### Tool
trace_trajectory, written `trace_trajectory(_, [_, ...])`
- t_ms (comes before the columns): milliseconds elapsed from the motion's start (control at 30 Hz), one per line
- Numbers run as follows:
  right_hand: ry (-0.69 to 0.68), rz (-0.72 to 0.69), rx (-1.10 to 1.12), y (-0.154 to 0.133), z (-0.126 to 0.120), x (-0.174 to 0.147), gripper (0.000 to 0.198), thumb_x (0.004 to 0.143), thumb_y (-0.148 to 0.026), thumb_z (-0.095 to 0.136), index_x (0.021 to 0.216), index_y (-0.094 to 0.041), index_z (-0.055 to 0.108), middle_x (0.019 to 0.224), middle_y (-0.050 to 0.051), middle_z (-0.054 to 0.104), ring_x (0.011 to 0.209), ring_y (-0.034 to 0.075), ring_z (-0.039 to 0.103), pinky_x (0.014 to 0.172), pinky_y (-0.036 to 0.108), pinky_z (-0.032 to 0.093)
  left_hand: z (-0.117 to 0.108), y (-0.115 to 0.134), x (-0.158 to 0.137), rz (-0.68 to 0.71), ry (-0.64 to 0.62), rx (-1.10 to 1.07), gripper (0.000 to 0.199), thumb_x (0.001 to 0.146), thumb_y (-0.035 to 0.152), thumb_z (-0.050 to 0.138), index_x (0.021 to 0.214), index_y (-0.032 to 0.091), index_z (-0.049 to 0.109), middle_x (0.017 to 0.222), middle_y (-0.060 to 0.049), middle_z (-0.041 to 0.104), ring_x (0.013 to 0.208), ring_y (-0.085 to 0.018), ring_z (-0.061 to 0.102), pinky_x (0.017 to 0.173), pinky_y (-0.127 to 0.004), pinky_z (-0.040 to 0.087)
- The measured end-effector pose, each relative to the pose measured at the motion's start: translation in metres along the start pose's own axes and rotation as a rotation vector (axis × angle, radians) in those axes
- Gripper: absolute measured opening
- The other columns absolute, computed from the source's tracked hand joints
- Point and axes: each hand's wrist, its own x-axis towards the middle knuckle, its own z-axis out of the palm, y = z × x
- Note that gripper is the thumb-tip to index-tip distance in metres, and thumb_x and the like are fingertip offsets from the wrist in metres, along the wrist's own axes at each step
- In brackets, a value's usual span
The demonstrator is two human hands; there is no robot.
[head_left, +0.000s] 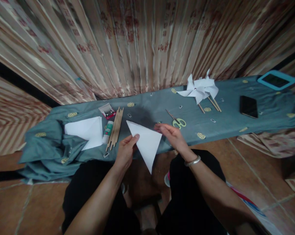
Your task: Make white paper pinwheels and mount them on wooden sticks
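Pinching the folded paper [147, 143] with the fingers of our left hand [125, 150], at the near edge of the tabletop [159, 102], we cannot tell if our right hand [173, 135] grips its corner; uneven pulling could skew the fold.

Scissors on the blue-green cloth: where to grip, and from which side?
Probably best to take the scissors by the yellow-green handles, coming from the near right. The handle loops face that way, while the blades point away to the far left. The right hand looks nearer to them than the left.
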Motion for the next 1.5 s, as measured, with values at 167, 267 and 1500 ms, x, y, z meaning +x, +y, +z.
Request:
trace_trajectory(167, [0.356,-0.154,-0.799,0.009,-0.049,0.01,0.032,0.091,-0.025,0.047,0.112,-0.015,0.068,0.116,0.015,0.07,0.11,0.028,0.062,0.1,0.044,0.045,0.0,0.001,-0.001,-0.001,0.017,-0.001,0.04,0.044,0.038,0.091,0.07,0.014,0.074,0.064,-0.002,0.072,0.055,-0.011,0.061,0.059,-0.023,0.049])
trace_trajectory(267, [0.285,-0.089,-1.043,0.018,-0.056,0.012,0.033,0.09,-0.023,0.047,0.114,-0.011,0.067,0.118,0.018,0.068,0.107,0.03,0.062,0.096,0.041,0.046,-0.002,0.0,-0.001,0.001,-0.014,0.019,0.037,0.047,0.038,0.09,0.07,0.013,0.073,0.063,-0.002,0.072,0.054,-0.012,0.061,0.058,-0.023,0.048])
trace_trajectory(1500, [-0.386,0.33,0.322,-0.022,-0.01,-0.037,0.056,0.076,-0.056,0.071,0.114,-0.015,0.069,0.087,0.006,0.069,0.071,0.012,0.056,0.063,0.024,0.046,-0.022,0.023,0.016,0.425,0.115,0.347,0.073,0.051,0.027,0.087,0.12,0.017,0.065,0.114,-0.008,0.07,0.097,-0.022,0.066,0.082,-0.03,0.055])
